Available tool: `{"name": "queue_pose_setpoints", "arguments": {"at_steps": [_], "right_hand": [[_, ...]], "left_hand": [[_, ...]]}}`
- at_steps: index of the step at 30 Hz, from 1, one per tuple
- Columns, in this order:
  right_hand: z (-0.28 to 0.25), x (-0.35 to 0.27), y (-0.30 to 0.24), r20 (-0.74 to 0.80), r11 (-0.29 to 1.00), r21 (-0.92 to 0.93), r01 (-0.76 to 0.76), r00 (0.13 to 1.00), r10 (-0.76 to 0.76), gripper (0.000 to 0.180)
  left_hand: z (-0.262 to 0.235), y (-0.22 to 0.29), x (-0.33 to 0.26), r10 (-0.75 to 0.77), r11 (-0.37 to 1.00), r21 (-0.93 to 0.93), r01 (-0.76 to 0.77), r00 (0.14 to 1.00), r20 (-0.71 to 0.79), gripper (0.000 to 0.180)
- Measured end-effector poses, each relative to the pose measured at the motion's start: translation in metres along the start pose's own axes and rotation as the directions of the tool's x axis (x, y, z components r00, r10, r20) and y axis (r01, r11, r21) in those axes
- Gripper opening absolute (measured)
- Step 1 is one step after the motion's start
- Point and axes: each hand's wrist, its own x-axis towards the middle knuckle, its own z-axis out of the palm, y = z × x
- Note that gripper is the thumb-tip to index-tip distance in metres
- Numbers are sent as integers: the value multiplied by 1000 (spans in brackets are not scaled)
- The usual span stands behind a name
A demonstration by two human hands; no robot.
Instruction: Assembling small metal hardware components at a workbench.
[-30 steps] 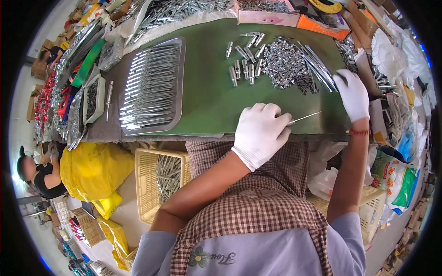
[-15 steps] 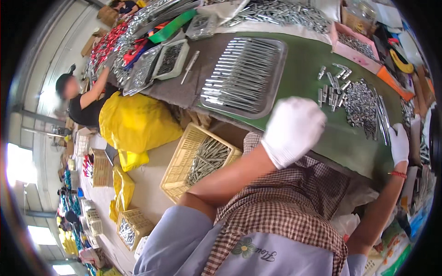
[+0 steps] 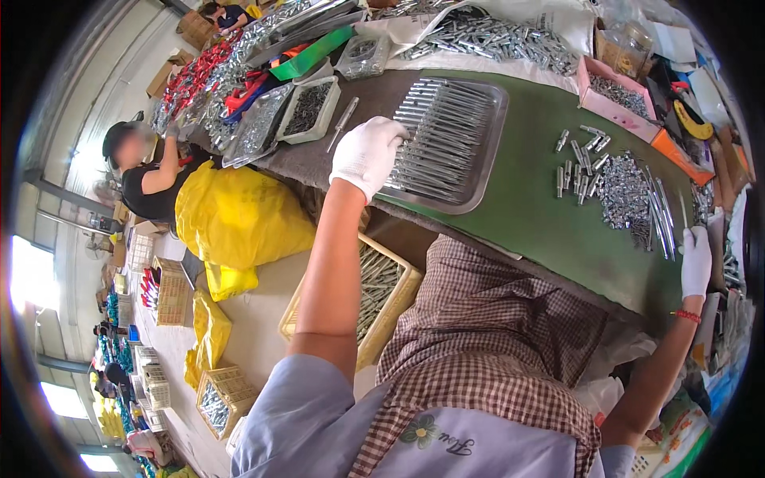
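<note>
The fingers (image 3: pixel 390 139) of the gloved left hand (image 3: pixel 368 153) are being curled down over the near-left rim of the metal tray (image 3: pixel 490 151); whether a rod is being pinched beneath them cannot be told. The tray is being kept on the green desk (image 3: pixel 534 203), filled with thin metal rods (image 3: pixel 442 131) laid in parallel rows. Well to the right of the tray, a thin rod (image 3: pixel 684 213) is being held upright between the narrowed fingers of the gloved right hand (image 3: pixel 696 259), just beside the loose pile of small metal parts (image 3: pixel 625 191). A yellow basket (image 3: pixel 382 291) of similar rods is sitting below the desk edge, near the tray. In judgement, the step is best done by keeping each rod aligned with its neighbours, so the rows are not being disturbed by the glove.
</note>
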Motion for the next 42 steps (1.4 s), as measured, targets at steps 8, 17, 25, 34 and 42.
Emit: {"name": "queue_pose_setpoints", "arguments": {"at_steps": [8, 17, 25, 34, 42], "right_hand": [[-60, -99, -131, -62, 957, 55, 285, 958, -281, 10], [13, -139, -175, 17, 902, 74, 424, 904, -427, 12], [14, -164, -155, -1, 859, -113, 500, 864, -503, 28], [18, -167, -157, -40, 868, -102, 485, 870, -491, 14], [20, -164, -160, -47, 870, -50, 490, 869, -492, 14]], "left_hand": [[-1, 82, -8, 191, 971, -78, -226, 930, -315, 13], [90, 194, 9, 319, 922, -216, -321, 947, -43, 13], [96, 190, -18, 286, 932, -208, -298, 954, -87, 8], [94, 247, -61, 533, 758, -449, -473, 846, 8, 22], [100, 252, -63, 482, 748, -499, -438, 875, -46, 17]]}}
